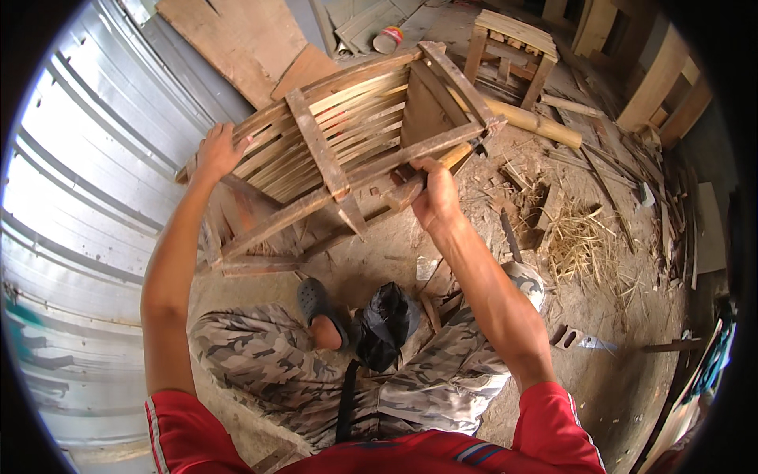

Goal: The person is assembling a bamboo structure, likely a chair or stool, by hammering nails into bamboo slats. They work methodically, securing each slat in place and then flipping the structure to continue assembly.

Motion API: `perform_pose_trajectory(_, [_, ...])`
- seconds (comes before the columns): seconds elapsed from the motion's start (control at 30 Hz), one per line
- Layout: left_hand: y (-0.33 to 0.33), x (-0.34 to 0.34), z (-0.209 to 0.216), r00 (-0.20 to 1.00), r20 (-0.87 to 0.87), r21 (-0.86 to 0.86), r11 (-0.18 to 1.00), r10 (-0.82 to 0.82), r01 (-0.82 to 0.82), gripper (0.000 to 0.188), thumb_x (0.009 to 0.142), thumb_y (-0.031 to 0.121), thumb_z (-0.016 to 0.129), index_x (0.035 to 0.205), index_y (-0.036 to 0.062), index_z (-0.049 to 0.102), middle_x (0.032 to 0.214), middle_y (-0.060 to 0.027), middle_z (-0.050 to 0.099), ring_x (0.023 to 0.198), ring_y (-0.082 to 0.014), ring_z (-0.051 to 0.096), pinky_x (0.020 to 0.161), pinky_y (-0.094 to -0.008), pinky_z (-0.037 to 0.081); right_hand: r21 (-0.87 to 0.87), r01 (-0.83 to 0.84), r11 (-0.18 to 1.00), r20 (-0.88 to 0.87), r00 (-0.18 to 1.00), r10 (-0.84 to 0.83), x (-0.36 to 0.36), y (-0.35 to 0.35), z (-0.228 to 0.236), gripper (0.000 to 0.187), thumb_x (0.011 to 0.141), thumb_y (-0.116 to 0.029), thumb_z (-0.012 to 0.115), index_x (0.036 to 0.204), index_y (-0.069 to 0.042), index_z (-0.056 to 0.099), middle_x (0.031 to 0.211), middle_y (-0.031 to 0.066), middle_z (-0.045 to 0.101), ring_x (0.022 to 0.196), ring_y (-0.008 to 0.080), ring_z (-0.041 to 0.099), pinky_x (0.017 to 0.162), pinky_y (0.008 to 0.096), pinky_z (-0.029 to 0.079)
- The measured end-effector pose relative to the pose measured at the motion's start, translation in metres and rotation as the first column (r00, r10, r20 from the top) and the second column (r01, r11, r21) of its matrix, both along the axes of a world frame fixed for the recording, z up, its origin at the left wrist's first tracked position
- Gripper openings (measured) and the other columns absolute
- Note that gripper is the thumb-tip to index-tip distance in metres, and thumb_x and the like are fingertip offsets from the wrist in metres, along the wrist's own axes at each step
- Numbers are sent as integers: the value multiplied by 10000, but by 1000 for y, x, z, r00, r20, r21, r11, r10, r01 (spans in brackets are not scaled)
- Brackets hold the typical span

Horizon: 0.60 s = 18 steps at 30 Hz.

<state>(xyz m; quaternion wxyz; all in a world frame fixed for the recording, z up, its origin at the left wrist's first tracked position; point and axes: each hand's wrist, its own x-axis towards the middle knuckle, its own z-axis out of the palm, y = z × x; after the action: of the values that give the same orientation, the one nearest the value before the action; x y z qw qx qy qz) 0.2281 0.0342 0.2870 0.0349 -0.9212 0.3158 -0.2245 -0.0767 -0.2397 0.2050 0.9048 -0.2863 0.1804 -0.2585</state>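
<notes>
The left hand (218, 153) curls over the wooden frame (316, 146).

Shows dull brown on the slatted wooden frame (318, 146); nearer than it, grey-tan camouflage on the trousers (257, 351), black on the plastic bag (385, 325), red on the shirt (422, 452).

The dusty floor (624, 387) carries pale shavings (583, 243), a stool (515, 33) and, apparently, a slatted wooden frame (317, 150).

Tight left, metal wall (87, 237) crowding the wooden frame (317, 144); far right, bamboo pole (535, 124) and stool (515, 34) block the way; straw (584, 245) clutters the right, but near right, bare floor (604, 395) leaves room.
</notes>
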Motion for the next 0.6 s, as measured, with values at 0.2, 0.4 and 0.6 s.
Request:
perform_pose_trajectory(0.2, [-49,-85,15,753,-654,-134,991,-80,-12,995,893,823,333,1472,22,448,1501,-282,419,1450,-402,335,1187,-535,273,73,-9,997,144,990,-1,45,-28,-9,110,926,-18,497,1034,-3,513,1148,157,633,1019,281,650,947,463,560])
perform_pose_trajectory(0.4, [-26,-71,-11,933,-358,-164,981,41,-107,1032,839,870,387,1321,-16,602,1015,-228,726,1014,-355,699,861,-439,551,64,44,997,21,999,-46,70,-20,1,152,908,31,502,1059,37,522,1279,194,603,1028,275,670,919,450,589])
perform_pose_trajectory(0.6, [-48,-93,-5,928,-346,33,991,136,-133,997,796,892,442,1117,-15,702,748,-144,712,773,-335,709,683,-422,561,-22,281,959,-129,951,-282,42,-95,-3,192,891,36,558,1053,-59,521,1089,103,632,936,219,623,764,463,557])
